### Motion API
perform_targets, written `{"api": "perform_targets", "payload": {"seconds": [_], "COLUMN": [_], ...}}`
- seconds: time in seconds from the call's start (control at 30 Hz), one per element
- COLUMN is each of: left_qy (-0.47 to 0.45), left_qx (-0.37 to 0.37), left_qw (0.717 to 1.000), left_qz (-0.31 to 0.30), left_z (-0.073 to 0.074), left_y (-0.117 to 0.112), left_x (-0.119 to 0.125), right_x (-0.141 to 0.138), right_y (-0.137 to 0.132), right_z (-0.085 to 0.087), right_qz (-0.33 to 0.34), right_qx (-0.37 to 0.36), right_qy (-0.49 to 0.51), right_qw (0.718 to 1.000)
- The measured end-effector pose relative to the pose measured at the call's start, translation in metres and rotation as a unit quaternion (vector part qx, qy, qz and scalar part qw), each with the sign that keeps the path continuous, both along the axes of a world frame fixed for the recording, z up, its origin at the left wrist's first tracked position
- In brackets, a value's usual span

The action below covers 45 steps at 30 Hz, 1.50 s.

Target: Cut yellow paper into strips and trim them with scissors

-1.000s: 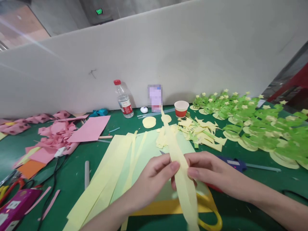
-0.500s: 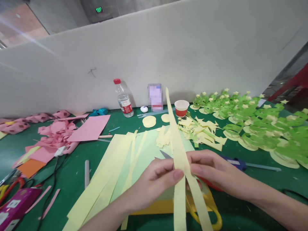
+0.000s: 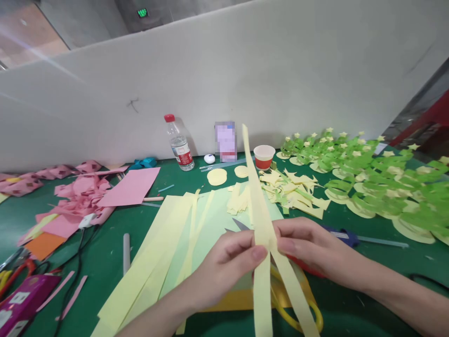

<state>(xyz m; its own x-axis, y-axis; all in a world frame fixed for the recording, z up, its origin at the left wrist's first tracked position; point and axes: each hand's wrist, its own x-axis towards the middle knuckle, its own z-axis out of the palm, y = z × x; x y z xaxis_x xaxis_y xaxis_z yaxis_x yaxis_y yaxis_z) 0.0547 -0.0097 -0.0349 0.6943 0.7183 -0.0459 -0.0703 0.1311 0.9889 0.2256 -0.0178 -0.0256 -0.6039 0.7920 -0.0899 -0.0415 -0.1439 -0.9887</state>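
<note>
Both my hands pinch long pale yellow paper strips (image 3: 253, 187) over the green table (image 3: 105, 262). My left hand (image 3: 229, 264) and my right hand (image 3: 308, 250) grip them together at one spot. The upper ends stand up toward the white wall. Two lower ends hang apart toward me. Below them lie yellow-handled scissors (image 3: 301, 318), their blade tip showing beside my left hand. Several more yellow strips (image 3: 154, 262) lie flat to the left.
Pink paper scraps (image 3: 84, 196) and a pink sheet lie left. A water bottle (image 3: 178, 142), a red cup (image 3: 264, 157) and yellow discs (image 3: 217, 177) stand at the back. Green paper trees (image 3: 372, 182) fill the right. A blue glue gun (image 3: 345, 236) lies behind my right hand.
The strips went from lying drooped forward to standing upright, and their lower ends have split apart. My hands stayed pinched at the same spot.
</note>
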Motion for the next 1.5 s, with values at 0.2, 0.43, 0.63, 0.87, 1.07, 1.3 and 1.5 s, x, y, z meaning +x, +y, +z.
{"api": "perform_targets", "payload": {"seconds": [0.2, 0.43, 0.63, 0.87, 1.07, 1.3, 1.5], "left_qy": [-0.034, -0.006, -0.020, 0.001, -0.016, -0.053, -0.051], "left_qx": [-0.028, -0.051, -0.045, -0.039, -0.024, -0.055, -0.066], "left_qw": [0.999, 0.999, 0.999, 0.999, 0.999, 0.997, 0.996], "left_qz": [0.015, 0.009, -0.002, 0.022, 0.022, 0.016, 0.032], "left_z": [-0.0054, -0.0031, -0.0035, -0.0028, 0.0001, -0.0052, -0.0079], "left_y": [-0.0002, -0.0003, 0.0003, -0.0016, -0.0043, -0.0044, -0.0046], "left_x": [0.0010, -0.0011, 0.0002, 0.0024, 0.0013, 0.0034, 0.0037], "right_x": [-0.0024, -0.0002, -0.0004, -0.0022, -0.0009, -0.0024, -0.0028], "right_y": [-0.0016, -0.0014, -0.0014, -0.0009, 0.0013, 0.0006, -0.0003], "right_z": [0.0025, 0.0062, 0.0054, 0.0026, 0.0004, 0.0047, 0.0024], "right_qz": [-0.003, 0.023, 0.006, -0.004, 0.007, -0.001, 0.005], "right_qx": [-0.011, -0.011, -0.018, -0.025, -0.005, -0.008, -0.038], "right_qy": [-0.025, -0.015, -0.010, -0.020, 0.029, -0.005, 0.001], "right_qw": [1.000, 1.000, 1.000, 0.999, 1.000, 1.000, 0.999]}}
